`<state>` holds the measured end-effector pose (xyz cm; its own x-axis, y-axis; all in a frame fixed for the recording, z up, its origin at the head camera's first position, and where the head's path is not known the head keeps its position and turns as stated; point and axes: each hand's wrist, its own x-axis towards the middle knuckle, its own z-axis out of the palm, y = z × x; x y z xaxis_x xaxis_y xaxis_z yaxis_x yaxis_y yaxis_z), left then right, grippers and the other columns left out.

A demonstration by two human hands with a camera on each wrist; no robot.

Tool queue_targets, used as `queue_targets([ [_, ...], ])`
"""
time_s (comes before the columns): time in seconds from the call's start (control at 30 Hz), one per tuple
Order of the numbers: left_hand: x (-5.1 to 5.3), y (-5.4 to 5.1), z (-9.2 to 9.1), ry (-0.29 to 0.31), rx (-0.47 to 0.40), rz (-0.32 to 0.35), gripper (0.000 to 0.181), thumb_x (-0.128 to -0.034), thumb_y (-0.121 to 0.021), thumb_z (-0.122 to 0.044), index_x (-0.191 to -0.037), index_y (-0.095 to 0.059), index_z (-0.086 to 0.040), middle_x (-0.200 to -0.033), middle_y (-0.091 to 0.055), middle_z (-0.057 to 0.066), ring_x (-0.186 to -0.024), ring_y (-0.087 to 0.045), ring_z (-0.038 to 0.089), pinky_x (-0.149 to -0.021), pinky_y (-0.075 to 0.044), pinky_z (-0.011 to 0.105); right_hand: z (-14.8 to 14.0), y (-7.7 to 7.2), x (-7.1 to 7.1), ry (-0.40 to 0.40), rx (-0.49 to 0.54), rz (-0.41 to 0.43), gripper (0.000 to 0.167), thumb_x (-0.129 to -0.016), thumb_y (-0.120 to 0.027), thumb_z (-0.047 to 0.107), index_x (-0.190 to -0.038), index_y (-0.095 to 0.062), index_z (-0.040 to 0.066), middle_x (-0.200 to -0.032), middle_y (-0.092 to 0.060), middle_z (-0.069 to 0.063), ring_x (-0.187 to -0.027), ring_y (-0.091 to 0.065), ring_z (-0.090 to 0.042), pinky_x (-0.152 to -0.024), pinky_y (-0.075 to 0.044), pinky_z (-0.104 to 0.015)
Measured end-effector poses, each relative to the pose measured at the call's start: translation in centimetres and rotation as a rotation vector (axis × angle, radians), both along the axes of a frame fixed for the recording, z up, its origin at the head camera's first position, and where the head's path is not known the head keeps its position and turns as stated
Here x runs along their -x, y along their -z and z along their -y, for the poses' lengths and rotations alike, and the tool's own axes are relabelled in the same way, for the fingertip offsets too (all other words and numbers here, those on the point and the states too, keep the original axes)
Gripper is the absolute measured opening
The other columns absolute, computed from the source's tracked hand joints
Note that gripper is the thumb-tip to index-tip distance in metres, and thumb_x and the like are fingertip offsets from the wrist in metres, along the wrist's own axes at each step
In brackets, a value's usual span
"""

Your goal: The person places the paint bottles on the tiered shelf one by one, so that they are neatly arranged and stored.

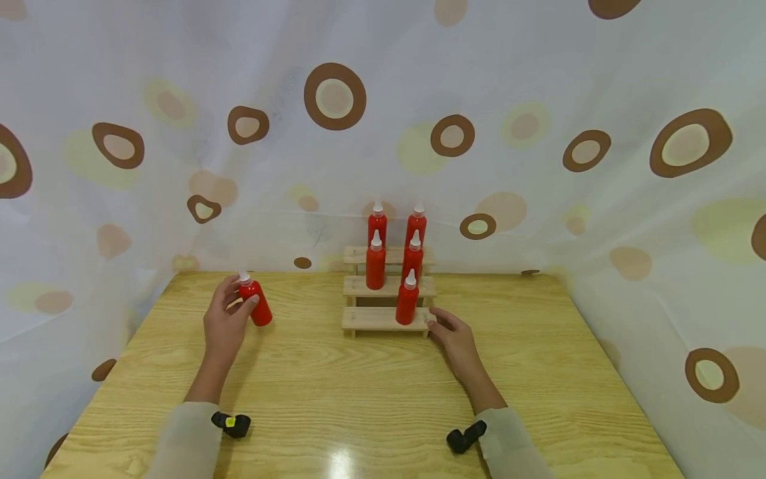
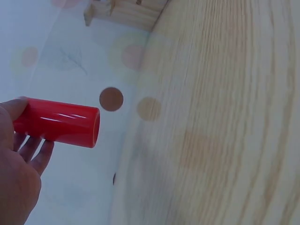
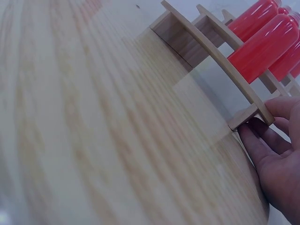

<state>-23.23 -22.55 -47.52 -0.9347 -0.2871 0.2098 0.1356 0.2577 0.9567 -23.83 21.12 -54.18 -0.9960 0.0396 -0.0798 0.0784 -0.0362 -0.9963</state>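
Observation:
My left hand [image 1: 226, 320] grips a red squeeze bottle [image 1: 257, 305] with a white cap, thumb on one side and fingers on the other. The bottle leans, its base toward the right, and the left wrist view shows that red bottle [image 2: 61, 121] held off the table. My right hand [image 1: 457, 342] pinches the right end of the lowest step of a three-step wooden rack [image 1: 374, 319]. In the right wrist view, the fingers of the right hand [image 3: 281, 164] lie over and under that corner. One red bottle [image 1: 407, 303] stands on the lowest step's right side.
Two red bottles stand on the middle step, including a left one [image 1: 375, 266], and two more on the top step, including a right one [image 1: 415, 226]. The rack stands near the back edge of the wooden table [image 1: 311, 399]. A patterned curtain [image 1: 269, 173] hangs behind.

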Motion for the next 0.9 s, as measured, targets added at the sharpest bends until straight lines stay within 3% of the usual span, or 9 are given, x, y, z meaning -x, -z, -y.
queue_targets([
  [0.33, 0.2, -0.8, -5.4, 0.198, 0.011, -0.049, 0.057, -0.0959, -0.071, -0.019, -0.148, -0.047, -0.017, -0.143, -0.054, 0.009, -0.127, -0.055, 0.025, -0.099, -0.048, 0.016, 0.0, 0.0, -0.1, 0.014, -0.020, -0.015, 0.044, -0.098, -0.064, 0.014, -0.140, -0.056, 0.002, -0.153, -0.045, -0.016, -0.141, -0.041, -0.025, -0.093, -0.054, -0.018],
  [0.6, 0.6, -1.1, -10.3, 0.325, 0.035, -0.134, 0.053, -0.0940, -0.072, -0.011, -0.143, -0.051, -0.013, -0.136, -0.058, 0.012, -0.122, -0.059, 0.031, -0.106, -0.050, 0.048, -0.1, -0.1, -0.1, -0.003, -0.009, -0.009, 0.046, -0.100, -0.063, 0.014, -0.143, -0.054, 0.002, -0.154, -0.042, -0.017, -0.140, -0.041, -0.025, -0.093, -0.053, -0.017],
  [0.9, 1.7, -0.5, -14.8, 0.440, 0.039, -0.156, 0.049, -0.0925, -0.073, -0.008, -0.138, -0.056, -0.014, -0.132, -0.062, 0.010, -0.118, -0.062, 0.030, -0.104, -0.052, 0.046, -0.1, -0.4, -0.2, -0.006, -0.006, 0.014, 0.046, -0.100, -0.062, 0.013, -0.144, -0.053, 0.003, -0.156, -0.040, -0.016, -0.142, -0.039, -0.024, -0.095, -0.053, -0.019],
])
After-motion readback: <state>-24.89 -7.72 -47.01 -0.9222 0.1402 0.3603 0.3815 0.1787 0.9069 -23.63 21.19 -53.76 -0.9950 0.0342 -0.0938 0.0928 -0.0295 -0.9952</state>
